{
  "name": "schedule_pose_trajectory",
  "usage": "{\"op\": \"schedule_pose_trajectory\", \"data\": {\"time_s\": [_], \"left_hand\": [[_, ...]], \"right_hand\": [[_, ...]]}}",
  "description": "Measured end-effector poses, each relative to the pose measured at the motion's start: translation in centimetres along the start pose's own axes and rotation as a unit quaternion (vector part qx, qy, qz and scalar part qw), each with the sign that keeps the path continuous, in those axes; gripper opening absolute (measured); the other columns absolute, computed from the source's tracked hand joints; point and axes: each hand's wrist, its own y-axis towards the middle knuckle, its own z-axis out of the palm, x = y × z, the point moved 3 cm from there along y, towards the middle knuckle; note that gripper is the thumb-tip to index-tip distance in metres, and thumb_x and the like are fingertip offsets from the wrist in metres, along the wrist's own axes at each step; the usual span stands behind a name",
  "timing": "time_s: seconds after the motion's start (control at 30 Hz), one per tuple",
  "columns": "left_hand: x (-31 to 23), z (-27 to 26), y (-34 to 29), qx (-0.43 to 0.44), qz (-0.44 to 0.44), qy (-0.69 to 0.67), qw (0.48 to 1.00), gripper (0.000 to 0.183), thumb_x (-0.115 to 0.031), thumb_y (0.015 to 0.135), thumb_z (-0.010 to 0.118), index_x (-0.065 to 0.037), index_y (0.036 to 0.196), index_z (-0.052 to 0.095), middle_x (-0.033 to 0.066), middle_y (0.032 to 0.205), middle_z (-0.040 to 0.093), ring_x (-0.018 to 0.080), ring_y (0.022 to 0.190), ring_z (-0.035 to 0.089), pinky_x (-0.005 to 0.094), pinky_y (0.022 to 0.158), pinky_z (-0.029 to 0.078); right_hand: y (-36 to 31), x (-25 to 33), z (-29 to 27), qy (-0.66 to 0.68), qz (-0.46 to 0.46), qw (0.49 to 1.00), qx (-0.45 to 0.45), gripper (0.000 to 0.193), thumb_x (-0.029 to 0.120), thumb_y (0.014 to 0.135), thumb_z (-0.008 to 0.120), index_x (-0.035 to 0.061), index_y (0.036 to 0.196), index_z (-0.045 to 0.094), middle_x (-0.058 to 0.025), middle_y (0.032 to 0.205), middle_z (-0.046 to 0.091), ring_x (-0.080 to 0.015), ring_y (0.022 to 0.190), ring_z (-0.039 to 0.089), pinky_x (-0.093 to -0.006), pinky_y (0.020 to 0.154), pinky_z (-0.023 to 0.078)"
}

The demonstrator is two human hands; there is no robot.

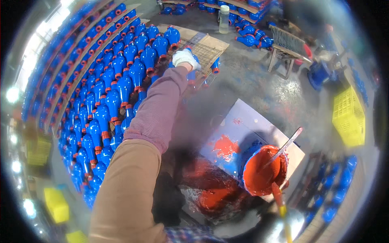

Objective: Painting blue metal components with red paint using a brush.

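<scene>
My left arm stretches out over the rows to the far side, and my left hand [185,59], in a white glove, is closed round a blue vase-shaped piece [192,77] at the near edge of a wire-mesh rack [199,52]. Glossy blue pieces with red ends [112,101] lie packed beside that arm. A paint bucket [265,171] full of red paint is at the lower right, with a paint-smeared stick [285,143] leaning in it. Across its near rim is a brush [279,198] with red bristles and a yellow handle running toward the lower edge. My right hand cannot be made out.
Under the bucket lies a paint-spattered board [231,129]. More blue pieces stand on tiers at left. A clear bottle [223,19], a small wooden stand [282,60] and a yellow crate [348,115] are on the floor beyond.
</scene>
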Motion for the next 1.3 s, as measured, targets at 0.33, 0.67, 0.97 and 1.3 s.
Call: {"op": "schedule_pose_trajectory", "data": {"time_s": [0.33,0.67,0.97,1.3], "left_hand": [[5.1,5.2,-12.5,-0.18,0.241,-0.214,0.929,0.055,-0.038,0.077,0.072,0.0,0.115,0.06,0.0201,0.109,0.062,0.0362,0.102,0.059,0.0448,0.092,0.047],[15.0,8.6,-31.7,0.212,0.141,-0.67,0.698,0.038,-0.021,0.083,0.076,-0.003,0.116,0.065,0.0027,0.104,0.066,0.0073,0.088,0.059,0.0251,0.078,0.05],[17.4,9.8,-31.1,0.279,0.166,-0.635,0.701,0.041,-0.028,0.088,0.072,-0.006,0.121,0.062,0.0027,0.11,0.063,0.0091,0.097,0.057,0.0272,0.083,0.048],[18.5,9.3,-29.7,0.262,0.153,-0.672,0.676,0.04,-0.028,0.088,0.07,-0.007,0.121,0.063,0.0036,0.112,0.064,0.0102,0.092,0.058,0.027,0.078,0.048]], "right_hand": [[2.8,0.6,2.8,0.032,0.14,0.982,-0.121,0.022,0.02,0.093,0.064,-0.0018,0.096,0.064,-0.0172,0.09,0.067,-0.0308,0.078,0.062,-0.042,0.073,0.051],[27.0,6.3,22.9,0.138,-0.178,0.961,0.161,0.017,0.003,0.085,0.068,-0.0003,0.101,0.066,-0.0083,0.098,0.065,-0.0197,0.091,0.062,-0.0283,0.082,0.047],[36.9,12.0,44.3,0.15,-0.31,0.903,0.257,0.018,0.012,0.085,0.068,0.007,0.102,0.067,-0.0076,0.095,0.067,-0.0228,0.087,0.065,-0.0316,0.08,0.05],[38.8,14.5,51.0,-0.035,-0.397,0.855,0.332,0.022,0.021,0.084,0.07,0.0092,0.101,0.062,-0.0124,0.094,0.065,-0.0356,0.09,0.062,-0.0377,0.075,0.051]]}}
